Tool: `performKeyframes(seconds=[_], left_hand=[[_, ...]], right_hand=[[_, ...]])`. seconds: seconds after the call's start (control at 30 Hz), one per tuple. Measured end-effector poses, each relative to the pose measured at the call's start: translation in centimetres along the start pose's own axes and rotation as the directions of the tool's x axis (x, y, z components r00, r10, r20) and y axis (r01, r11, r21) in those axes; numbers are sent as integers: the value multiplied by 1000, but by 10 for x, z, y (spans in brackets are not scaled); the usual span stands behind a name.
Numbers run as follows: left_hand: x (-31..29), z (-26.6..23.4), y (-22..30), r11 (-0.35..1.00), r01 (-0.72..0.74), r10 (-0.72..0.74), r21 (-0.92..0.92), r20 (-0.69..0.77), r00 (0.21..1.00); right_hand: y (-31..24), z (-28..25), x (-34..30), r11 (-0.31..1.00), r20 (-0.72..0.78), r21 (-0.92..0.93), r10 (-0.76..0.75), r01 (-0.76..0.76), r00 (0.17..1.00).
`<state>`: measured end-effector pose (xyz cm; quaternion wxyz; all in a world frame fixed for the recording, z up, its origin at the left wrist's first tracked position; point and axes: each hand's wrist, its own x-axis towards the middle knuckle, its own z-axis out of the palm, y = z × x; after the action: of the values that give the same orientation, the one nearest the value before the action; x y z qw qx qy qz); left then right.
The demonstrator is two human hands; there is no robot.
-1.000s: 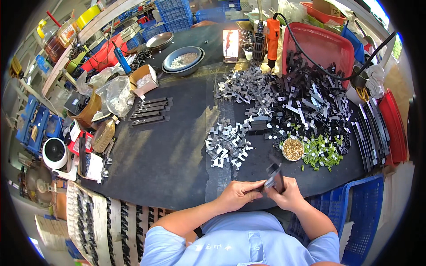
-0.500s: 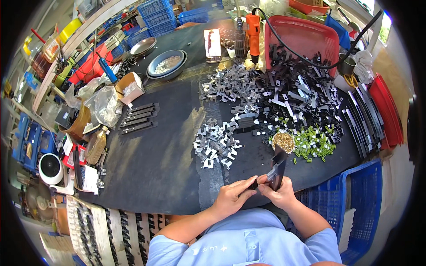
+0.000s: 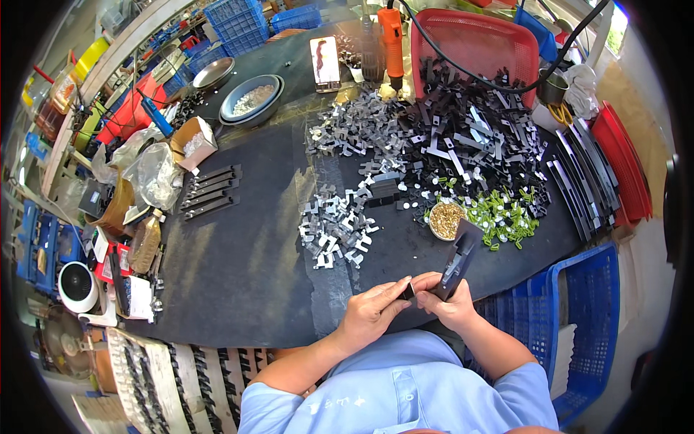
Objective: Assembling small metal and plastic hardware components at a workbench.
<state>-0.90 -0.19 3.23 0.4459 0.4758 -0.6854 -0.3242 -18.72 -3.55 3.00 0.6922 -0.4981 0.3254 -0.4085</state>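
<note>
Well to the left of the left hand and beyond it, we find a row of dark strips (image 3: pixel 211 192) laid side by side, spaced, we would guess, so that each can be picked up singly. Nearer, beyond the left hand and slightly to its left, lies a loose heap of grey brackets (image 3: pixel 336 230), probably put there for a short reach.

The left hand (image 3: pixel 374 309) has its thumb and fingers closed in a pinch on a small dark piece (image 3: pixel 408 292), mostly hidden, so we cannot tell its shape or whether the right fingers also touch it. The right hand (image 3: pixel 450 307), just beside it, is closed around the near end of a long dark strip (image 3: pixel 458 262); we take this low grip as leaving the rest of it in plain sight. Its long axis runs away from the body, leaning a little right, and its free end stands raised beyond the right hand.

Past that hand we see a bowl of brass-coloured bits (image 3: pixel 444 220), then, further right, scattered green pieces (image 3: pixel 508 220), both seemingly kept close for that hand.
</note>
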Motion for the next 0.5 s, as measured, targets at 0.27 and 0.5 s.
performKeyframes(seconds=[0.27,0.5], left_hand=[[1,-2,4,989,-110,113,101,-31,993],[-1,-6,3,981,-141,147,133,-41,988]], right_hand=[[-2,2,-3,999,5,25,-35,35,999],[3,3,-1,997,41,36,-70,68,997]])
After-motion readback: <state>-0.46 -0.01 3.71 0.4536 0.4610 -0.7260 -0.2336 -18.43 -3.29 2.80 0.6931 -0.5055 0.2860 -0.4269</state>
